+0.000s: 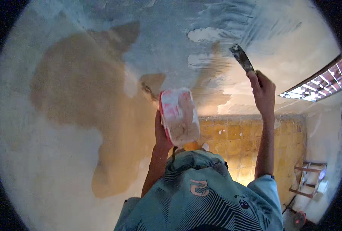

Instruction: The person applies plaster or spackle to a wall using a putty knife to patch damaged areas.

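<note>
Two hands are occupied. The right hand [263, 90] has its grip closed around the handle of a putty knife [243, 60], whose tip carries a little white paste [235, 46]; whether it touches the wall [165, 42], I cannot tell. The left hand [162, 134] has its grip spread along the red-rimmed left side of a tub [162, 109], fingertips mostly hidden. The tub's open mouth faces the camera, its inside smeared.

Past the knife, two white smears [205, 34] lie well above the wall's lower edge. Coating looks partway along: thin strokes seem spread around the smears, which look unsmoothed, while brown patches [76, 82] left of the tub appear uncoated, and a rough pit [149, 91] beside it unfilled. Farther out, the tiled floor [236, 134] carries a wooden frame [308, 169] beyond its right edge; a grille [317, 82] stands higher.
</note>
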`<state>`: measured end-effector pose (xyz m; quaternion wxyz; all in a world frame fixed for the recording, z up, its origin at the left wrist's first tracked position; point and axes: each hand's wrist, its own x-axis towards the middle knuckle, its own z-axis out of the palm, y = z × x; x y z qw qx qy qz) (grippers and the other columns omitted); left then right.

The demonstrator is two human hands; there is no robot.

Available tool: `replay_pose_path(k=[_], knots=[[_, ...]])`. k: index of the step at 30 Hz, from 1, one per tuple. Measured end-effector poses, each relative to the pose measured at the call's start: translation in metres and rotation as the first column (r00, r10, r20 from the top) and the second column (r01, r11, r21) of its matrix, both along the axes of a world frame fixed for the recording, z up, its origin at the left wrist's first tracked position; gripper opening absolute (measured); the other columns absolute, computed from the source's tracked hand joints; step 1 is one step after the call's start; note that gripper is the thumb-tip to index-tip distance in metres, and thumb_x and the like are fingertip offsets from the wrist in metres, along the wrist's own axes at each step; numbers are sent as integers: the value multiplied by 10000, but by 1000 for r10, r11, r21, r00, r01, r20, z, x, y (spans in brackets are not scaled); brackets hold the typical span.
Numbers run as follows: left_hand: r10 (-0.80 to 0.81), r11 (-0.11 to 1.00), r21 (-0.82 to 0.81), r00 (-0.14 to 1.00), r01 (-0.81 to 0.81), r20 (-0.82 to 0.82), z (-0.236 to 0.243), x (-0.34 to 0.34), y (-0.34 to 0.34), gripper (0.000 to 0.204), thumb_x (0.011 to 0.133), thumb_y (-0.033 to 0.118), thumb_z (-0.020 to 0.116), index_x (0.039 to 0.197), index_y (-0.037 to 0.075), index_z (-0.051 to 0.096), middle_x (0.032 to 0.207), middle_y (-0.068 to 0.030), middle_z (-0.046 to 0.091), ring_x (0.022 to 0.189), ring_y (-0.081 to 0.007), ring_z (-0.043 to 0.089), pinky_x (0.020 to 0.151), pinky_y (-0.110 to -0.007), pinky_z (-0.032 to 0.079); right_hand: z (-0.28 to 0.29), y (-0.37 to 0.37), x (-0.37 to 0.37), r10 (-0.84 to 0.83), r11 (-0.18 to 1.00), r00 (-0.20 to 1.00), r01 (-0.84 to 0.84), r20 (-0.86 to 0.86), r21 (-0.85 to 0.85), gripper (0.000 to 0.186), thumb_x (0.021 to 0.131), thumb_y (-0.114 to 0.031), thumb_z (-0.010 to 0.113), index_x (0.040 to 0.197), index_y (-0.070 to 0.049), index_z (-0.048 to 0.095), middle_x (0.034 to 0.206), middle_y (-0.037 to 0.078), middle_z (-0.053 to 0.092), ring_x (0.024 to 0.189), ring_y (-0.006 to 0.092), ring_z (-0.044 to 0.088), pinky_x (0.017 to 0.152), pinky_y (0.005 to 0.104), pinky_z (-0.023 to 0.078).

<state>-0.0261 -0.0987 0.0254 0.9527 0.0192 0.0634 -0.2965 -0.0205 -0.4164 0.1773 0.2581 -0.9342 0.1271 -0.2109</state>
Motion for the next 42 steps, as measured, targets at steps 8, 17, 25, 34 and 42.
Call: replay_pose_path(k=[8,17,25,34,42], knots=[[16,1000,17,981,-19,193,27,16,-16,646,1023,587,357,1463,125,455,1402,-145,557,1259,-356,560,1056,-551,463,-5,73,-64,455,848,890,-419,-40,325,250,998,-220,578,1077,8,644,903,159,641,752,293,632,680,382,505],[-178,982,-20,964,185,198,4,21,-38,707,1008,631,343,1465,110,476,1391,-149,577,1236,-343,584,1053,-534,472,26,-1,-31,658,752,617,-512,-431,415,279,1035,-235,502,954,-7,640,684,131,610,618,260,603,630,382,496],[-172,982,-35,956,185,236,13,26,-53,729,999,639,367,1486,103,448,1395,-152,573,1233,-349,588,1032,-519,496,18,-65,-31,560,818,624,-312,-545,484,383,1069,-237,458,797,-10,602,553,21,513,451,107,505,443,266,416],[-228,959,-105,937,263,264,-4,30,-81,702,1001,618,385,1479,110,455,1398,-140,571,1232,-331,592,1043,-514,491,-10,-79,-25,781,560,544,-388,-309,732,375,1066,-279,504,877,5,660,597,14,548,494,95,519,463,267,430],[-212,909,370,977,190,19,12,23,-102,680,987,601,445,1441,95,466,1313,-142,605,1126,-338,632,961,-503,542,-36,-126,-43,721,554,635,-290,-276,780,339,1039,-302,563,1072,-4,720,663,44,615,540,114,580,475,258,470]])
